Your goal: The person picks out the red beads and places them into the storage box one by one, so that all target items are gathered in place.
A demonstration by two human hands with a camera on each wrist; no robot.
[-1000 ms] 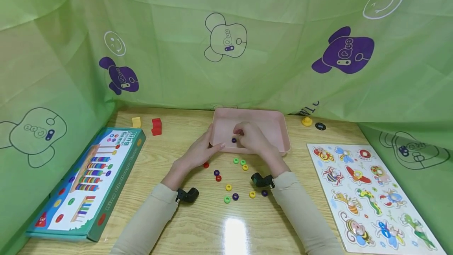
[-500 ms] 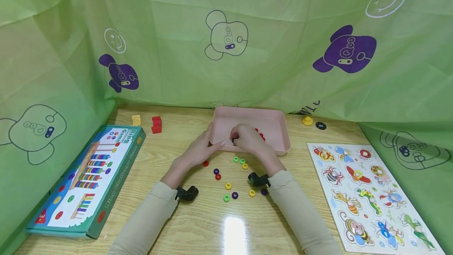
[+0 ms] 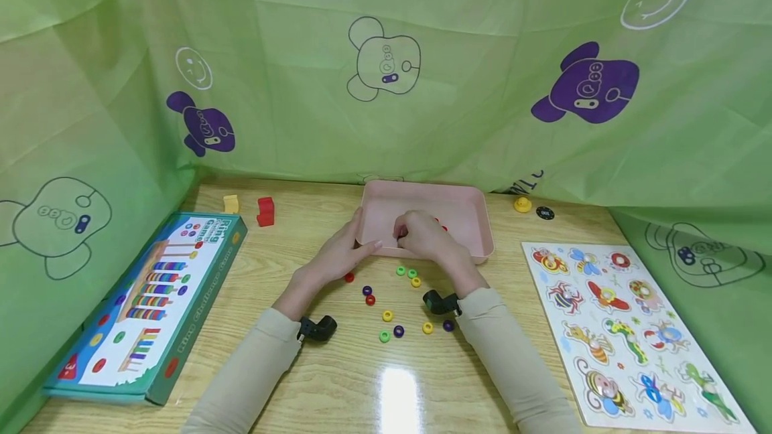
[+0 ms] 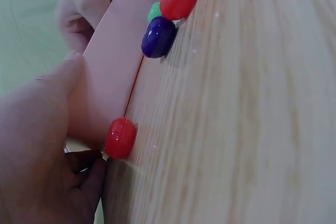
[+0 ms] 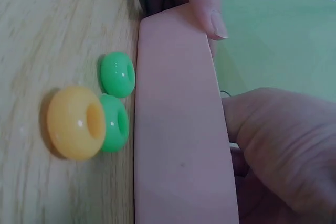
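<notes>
My left hand (image 3: 339, 254) grips the near left corner of a pink tray (image 3: 476, 220), its thumb (image 4: 71, 72) over the front rim and its fingers around the outer side. Inside the tray, close to the front wall, my right hand (image 3: 425, 236) has thumb and forefinger drawn together on a small dark purple ring (image 3: 401, 236), mostly hidden by the fingers. Just beyond that hand, red rings (image 3: 444, 228) lie in the tray, partly covered by it. In the right wrist view the tray's front wall (image 5: 181, 119) hides those fingertips.
Before the tray lie loose rings: green (image 3: 401, 271), yellow (image 3: 387, 316), purple (image 3: 399, 331) and red (image 3: 370, 300). A game box (image 3: 151, 307) is at left, an insect puzzle board (image 3: 633, 333) at right. Red (image 3: 265, 211) and yellow blocks (image 3: 231, 204) and a yellow duck (image 3: 522, 204) stand farther back.
My right hand has shifted slightly left, and the purple ring seen below its fingertips is now mostly hidden. Red rings in the tray have come into view beside it. My left hand stays put.
</notes>
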